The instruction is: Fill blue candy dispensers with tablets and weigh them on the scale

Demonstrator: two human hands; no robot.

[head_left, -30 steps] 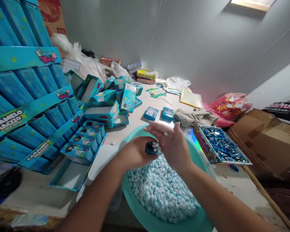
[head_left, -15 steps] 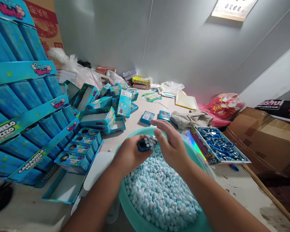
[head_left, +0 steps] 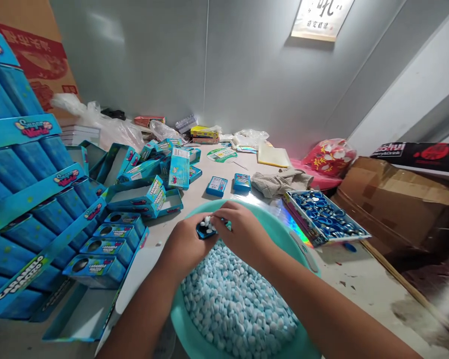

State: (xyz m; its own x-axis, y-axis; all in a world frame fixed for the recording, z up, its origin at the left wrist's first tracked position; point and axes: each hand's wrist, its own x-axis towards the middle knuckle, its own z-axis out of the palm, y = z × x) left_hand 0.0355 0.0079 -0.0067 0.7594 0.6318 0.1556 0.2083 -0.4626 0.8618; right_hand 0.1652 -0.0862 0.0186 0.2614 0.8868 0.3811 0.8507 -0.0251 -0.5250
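Note:
A teal basin (head_left: 273, 224) in front of me is heaped with pale blue and white candy tablets (head_left: 235, 304). Over its far side, my left hand (head_left: 183, 244) is closed round a small dark blue container (head_left: 205, 229) topped with a few tablets. My right hand (head_left: 239, 229) lies curled over the container's right side, fingertips pinched at its rim.
Blue "Caramelo Macizo" display boxes (head_left: 108, 244) and stacked cartons (head_left: 22, 174) fill the left. Loose small blue boxes (head_left: 216, 185) lie beyond the basin. A tray of blue rings (head_left: 324, 217) sits at right, with a grey cloth (head_left: 280, 182), a red bag (head_left: 329, 154) and cardboard boxes (head_left: 392, 199).
My right hand went from open above the container to curled down onto it. Both hands shifted left and further from me; the camera tilted up.

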